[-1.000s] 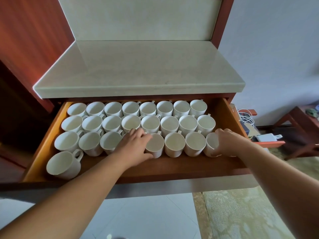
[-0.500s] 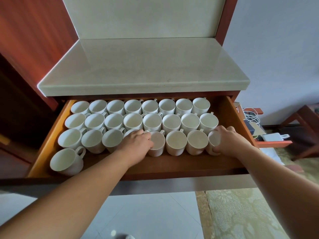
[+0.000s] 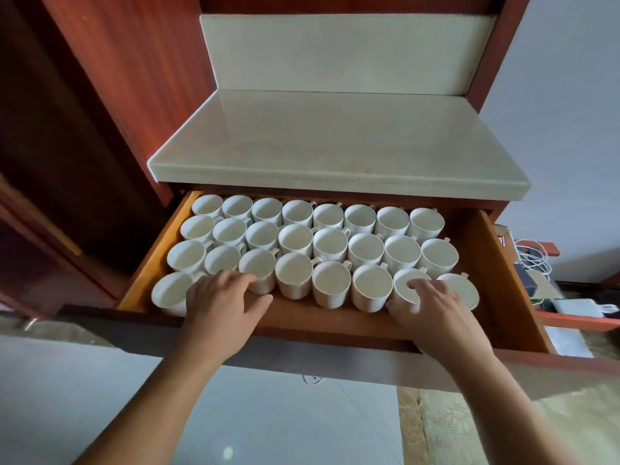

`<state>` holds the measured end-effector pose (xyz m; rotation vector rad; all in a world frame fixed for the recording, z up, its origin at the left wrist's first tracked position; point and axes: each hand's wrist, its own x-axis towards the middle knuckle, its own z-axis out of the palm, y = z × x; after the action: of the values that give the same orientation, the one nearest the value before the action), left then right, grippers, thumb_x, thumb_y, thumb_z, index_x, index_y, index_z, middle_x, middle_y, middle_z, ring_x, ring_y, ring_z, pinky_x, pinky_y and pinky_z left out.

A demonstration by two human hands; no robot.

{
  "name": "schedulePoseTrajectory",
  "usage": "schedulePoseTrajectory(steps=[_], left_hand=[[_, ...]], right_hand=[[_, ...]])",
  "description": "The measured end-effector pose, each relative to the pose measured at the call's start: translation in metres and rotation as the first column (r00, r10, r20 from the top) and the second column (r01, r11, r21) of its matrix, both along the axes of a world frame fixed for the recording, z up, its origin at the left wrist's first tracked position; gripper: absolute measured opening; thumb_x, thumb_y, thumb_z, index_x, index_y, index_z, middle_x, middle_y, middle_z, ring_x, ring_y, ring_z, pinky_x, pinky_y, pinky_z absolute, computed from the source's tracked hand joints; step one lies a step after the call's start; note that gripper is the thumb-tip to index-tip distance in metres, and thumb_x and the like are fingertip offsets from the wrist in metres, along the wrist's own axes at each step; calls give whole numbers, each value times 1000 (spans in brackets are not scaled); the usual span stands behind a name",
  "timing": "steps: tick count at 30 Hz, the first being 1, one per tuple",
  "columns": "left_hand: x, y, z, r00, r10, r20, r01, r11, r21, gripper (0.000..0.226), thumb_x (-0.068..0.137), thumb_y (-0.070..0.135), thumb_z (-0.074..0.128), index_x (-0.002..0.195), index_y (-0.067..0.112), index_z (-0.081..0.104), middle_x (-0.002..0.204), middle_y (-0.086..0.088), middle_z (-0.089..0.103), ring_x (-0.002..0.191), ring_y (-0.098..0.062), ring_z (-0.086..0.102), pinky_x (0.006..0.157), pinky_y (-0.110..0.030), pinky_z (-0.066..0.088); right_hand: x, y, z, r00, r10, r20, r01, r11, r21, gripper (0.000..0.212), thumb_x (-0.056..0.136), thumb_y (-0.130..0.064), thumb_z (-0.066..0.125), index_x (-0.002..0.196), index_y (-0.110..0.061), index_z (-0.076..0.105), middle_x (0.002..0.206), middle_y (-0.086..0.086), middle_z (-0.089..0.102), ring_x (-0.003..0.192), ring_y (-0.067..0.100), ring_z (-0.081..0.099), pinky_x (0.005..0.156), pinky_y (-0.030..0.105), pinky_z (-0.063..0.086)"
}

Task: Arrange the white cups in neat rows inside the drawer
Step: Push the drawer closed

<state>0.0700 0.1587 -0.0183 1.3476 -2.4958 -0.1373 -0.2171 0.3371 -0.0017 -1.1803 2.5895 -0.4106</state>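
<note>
An open wooden drawer holds white cups in three rows of several each. One more cup stands alone at the front left. My left hand hovers between that lone cup and the front row, its fingers spread and their tips by a front-row cup; it holds nothing. My right hand grips a front-row cup, fingers over its rim and thumb on its side. The row's last cup stands just right of it.
A pale stone counter overhangs the back of the drawer. Red-brown cabinet panels rise on the left. A low shelf with white cables and chargers stands to the right. Below are pale floor tiles and a patterned rug.
My left hand has slid left off the front-row cup it covered. My right hand has shifted left from the end cup to its neighbour. The view has swung left.
</note>
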Motion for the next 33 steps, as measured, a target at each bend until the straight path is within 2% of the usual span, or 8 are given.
schedulePoseTrajectory(steps=[3,7,11,14,21,26,30,33], left_hand=[[39,-1,-12,979,199,37,-199,980,0,79,83,81,38,127,22,65,129,-7,66,124,-36,54,103,-60,39],[89,-4,-25,947,322,22,-322,947,-6,88,79,87,36,128,19,63,145,-17,54,139,-46,36,108,-72,28],[121,-20,-42,932,363,-20,-360,929,85,106,73,97,30,143,20,54,165,-21,25,153,-44,7,117,-71,12],[123,-27,-51,940,327,-98,-322,945,61,104,73,94,36,142,19,54,164,-24,24,153,-47,3,120,-70,9],[105,-42,-49,925,322,-204,-315,947,64,100,72,92,38,139,19,55,163,-20,25,152,-48,4,116,-75,12],[78,-78,-42,900,340,-272,-314,940,136,103,72,93,37,150,26,41,169,-14,8,154,-41,-5,116,-73,7],[47,-108,-37,867,350,-355,-301,935,186,104,75,90,49,158,33,24,171,-1,-15,156,-31,-15,120,-70,7],[25,-119,-35,785,419,-457,-321,905,278,112,76,75,69,160,41,5,168,7,-26,156,-27,-17,119,-70,17]], right_hand=[[13,11,-6,988,-40,-147,34,998,-43,67,90,-70,49,140,-25,53,142,6,56,128,30,51,101,45,42],[22,41,-22,935,-135,-327,99,987,-124,78,82,-82,46,129,-22,62,137,7,59,132,33,47,112,53,35],[29,67,-31,834,-526,-164,450,823,-347,115,64,-86,53,142,-2,47,156,28,34,147,42,25,122,58,16],[29,68,-31,773,-634,29,605,723,-334,138,53,-89,44,154,3,24,164,33,10,153,44,5,125,52,3],[14,47,-39,770,-636,39,605,710,-360,127,67,-84,43,158,1,18,168,26,-2,156,37,-11,125,50,-6],[-16,9,-42,791,-609,61,587,725,-360,129,68,-87,41,159,0,15,169,22,-4,156,34,-15,126,51,-7],[-44,-15,-36,847,-526,78,510,760,-402,127,75,-83,61,161,-3,11,170,15,-10,156,27,-16,126,46,-6],[-60,-23,-39,855,-501,132,499,729,-468,122,78,-60,76,157,8,12,170,19,-9,157,28,-12,127,49,2]])
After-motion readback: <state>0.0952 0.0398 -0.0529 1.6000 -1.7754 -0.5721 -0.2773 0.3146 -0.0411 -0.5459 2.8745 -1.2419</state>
